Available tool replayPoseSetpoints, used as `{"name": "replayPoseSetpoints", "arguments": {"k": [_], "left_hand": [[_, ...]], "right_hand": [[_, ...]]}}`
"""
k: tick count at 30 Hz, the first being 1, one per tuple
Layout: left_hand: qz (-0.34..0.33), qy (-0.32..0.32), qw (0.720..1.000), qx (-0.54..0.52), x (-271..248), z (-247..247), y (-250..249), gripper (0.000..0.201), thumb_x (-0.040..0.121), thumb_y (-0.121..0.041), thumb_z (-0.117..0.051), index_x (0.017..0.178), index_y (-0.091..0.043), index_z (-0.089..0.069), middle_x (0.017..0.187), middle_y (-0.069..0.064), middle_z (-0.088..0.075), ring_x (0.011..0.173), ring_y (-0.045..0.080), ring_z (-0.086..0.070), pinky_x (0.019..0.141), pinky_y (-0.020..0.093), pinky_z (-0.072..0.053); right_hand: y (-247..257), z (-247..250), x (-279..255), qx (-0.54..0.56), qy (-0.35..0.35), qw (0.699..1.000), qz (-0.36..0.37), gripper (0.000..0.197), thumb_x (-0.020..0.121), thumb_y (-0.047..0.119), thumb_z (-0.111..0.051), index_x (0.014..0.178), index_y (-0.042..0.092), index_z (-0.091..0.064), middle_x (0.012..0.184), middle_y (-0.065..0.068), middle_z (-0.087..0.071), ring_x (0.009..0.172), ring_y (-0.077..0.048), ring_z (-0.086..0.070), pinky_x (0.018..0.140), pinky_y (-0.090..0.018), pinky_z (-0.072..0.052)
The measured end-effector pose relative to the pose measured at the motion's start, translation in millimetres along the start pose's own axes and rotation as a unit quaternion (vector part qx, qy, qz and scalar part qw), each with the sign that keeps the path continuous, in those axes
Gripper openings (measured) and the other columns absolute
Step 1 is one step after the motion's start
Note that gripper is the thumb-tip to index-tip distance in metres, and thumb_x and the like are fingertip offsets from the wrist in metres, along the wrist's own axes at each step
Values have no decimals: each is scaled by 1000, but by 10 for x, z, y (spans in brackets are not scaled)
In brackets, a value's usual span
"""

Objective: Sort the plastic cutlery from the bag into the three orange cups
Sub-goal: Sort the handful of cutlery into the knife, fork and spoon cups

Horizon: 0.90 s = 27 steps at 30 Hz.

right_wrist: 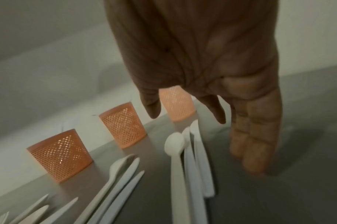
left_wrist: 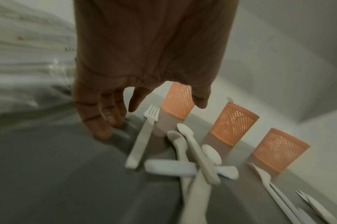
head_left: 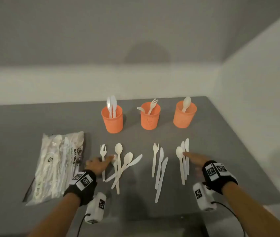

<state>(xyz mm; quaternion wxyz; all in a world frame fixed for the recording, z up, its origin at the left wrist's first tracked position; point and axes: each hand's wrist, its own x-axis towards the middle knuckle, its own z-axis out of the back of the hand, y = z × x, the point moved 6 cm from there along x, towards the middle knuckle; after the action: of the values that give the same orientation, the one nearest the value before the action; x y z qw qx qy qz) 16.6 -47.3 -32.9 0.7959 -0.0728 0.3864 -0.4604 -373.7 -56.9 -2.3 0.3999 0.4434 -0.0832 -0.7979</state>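
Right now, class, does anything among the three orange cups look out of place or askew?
Yes. In the middle orange cup, one piece hangs tilted over the left rim beside the upright fork, unlike the upright knives in the left cup and the spoon in the right cup. Its type is unclear.

Bare indoor room, grey table (head_left: 33,120), plain white walls (head_left: 255,74)

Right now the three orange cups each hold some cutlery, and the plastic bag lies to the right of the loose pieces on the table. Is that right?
Nearly. The three orange cups do each hold some cutlery, but the plastic bag lies to the left of the loose pieces, beside the left hand, not to the right. The head view shows it.
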Motion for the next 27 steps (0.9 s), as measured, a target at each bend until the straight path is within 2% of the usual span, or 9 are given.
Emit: {"name": "replayPoseSetpoints", "arguments": {"k": [5, 9, 12, 14, 17, 19, 23, 25, 27], "left_hand": [[-47, 22, 998, 38, -145, -455, -473, 75, 88, -62, -35, 133, -3, -41, 141, 20, -40, 134, 35, -29, 111, 37, -21], [-55, 71, 996, -10, -298, -837, -815, 73, 90, -57, -38, 140, -3, -32, 145, 19, -27, 135, 33, -26, 112, 38, -22], [-66, 116, 989, -69, -381, -1021, -1043, 68, 92, -57, -31, 140, -8, -37, 146, 15, -28, 137, 32, -25, 114, 39, -22], [-67, 162, 975, -136, -439, -1077, -1163, 64, 93, -58, -28, 137, -15, -44, 143, 13, -40, 134, 33, -34, 111, 41, -29], [1, 213, 947, -240, -422, -1127, -1158, 71, 89, -63, -31, 124, -5, -54, 113, 17, -63, 102, 30, -60, 78, 28, -46], [15, 213, 936, -278, -438, -1071, -1150, 57, 92, -55, -35, 95, -4, -60, 81, 9, -60, 71, 19, -57, 53, 19, -49], [49, 242, 912, -328, -433, -1051, -1071, 41, 91, -50, -43, 95, -12, -58, 88, 4, -61, 79, 15, -55, 70, 27, -46], [51, 239, 900, -361, -464, -1035, -1061, 40, 92, -48, -42, 96, -10, -57, 80, 4, -57, 72, 15, -53, 66, 25, -44], [54, 241, 888, -388, -472, -1043, -1050, 48, 93, -47, -42, 113, -5, -57, 83, 6, -61, 71, 14, -53, 64, 25, -43]], "right_hand": [[108, -408, 178, -145, 9, 989, -11, 92, 81, 72, -39, 145, 7, -29, 153, -16, -22, 138, -32, -28, 112, -35, -23], [392, -777, 97, -190, 46, 981, 21, 100, 74, 77, -41, 147, 10, -25, 155, -19, -15, 142, -34, -21, 115, -39, -19], [574, -955, -7, -199, 59, 977, 43, 103, 71, 69, -55, 147, 9, -21, 153, -15, -19, 138, -33, -28, 110, -35, -29], [639, -1037, -41, -225, 44, 972, 50, 91, 80, 49, -59, 147, 5, -15, 152, -16, -15, 138, -32, -27, 110, -37, -30], [696, -1063, -114, -301, -23, 951, 68, 77, 87, 29, -60, 144, 0, -15, 148, -16, -17, 135, -30, -28, 109, -35, -32], [737, -1086, -152, -330, -37, 938, 103, 76, 86, 21, -62, 144, 4, -16, 146, -17, -18, 134, -31, -28, 106, -37, -35], [801, -1141, -176, -317, -16, 937, 145, 77, 82, 6, -64, 144, 11, -18, 144, -20, -20, 133, -34, -26, 102, -41, -39], [830, -1162, -180, -314, -26, 935, 162, 68, 82, 4, -63, 140, 8, -25, 142, -20, -24, 132, -34, -29, 102, -40, -39], [840, -1170, -158, -318, -40, 933, 164, 64, 82, 5, -63, 136, 6, -29, 141, -20, -28, 131, -34, -32, 102, -39, -38]]}}
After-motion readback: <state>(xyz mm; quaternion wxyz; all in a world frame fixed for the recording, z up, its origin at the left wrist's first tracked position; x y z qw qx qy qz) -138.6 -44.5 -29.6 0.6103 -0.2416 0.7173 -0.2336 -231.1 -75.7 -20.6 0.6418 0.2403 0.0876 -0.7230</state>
